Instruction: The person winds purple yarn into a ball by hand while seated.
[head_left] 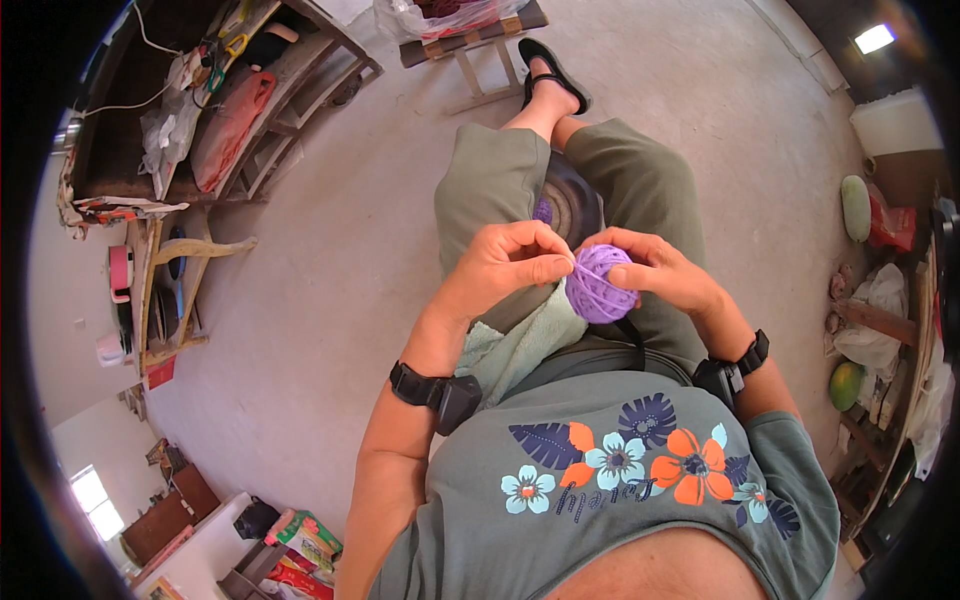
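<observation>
A purple ball of yarn (598, 290) is held over my lap. My right hand (668, 272) is closed around its right side, with the thumb across the front. At the ball's upper left, my left hand (510, 262) pinches a strand of the yarn between thumb and fingertips. Below that hand, a pale green cloth (525, 345) drapes over my lap. Between my knees stands a dark round object (575, 205), partly hidden by my hands and legs, with a bit more purple (543, 211) at its left side.
Wooden shelving (290, 110) with a red plastic bag and scissors stands at the far left. Ahead is a small bench (475, 45) carrying a clear plastic bag. Along the right wall are a green gourd (855, 208), a round green fruit (846, 385) and plastic bags.
</observation>
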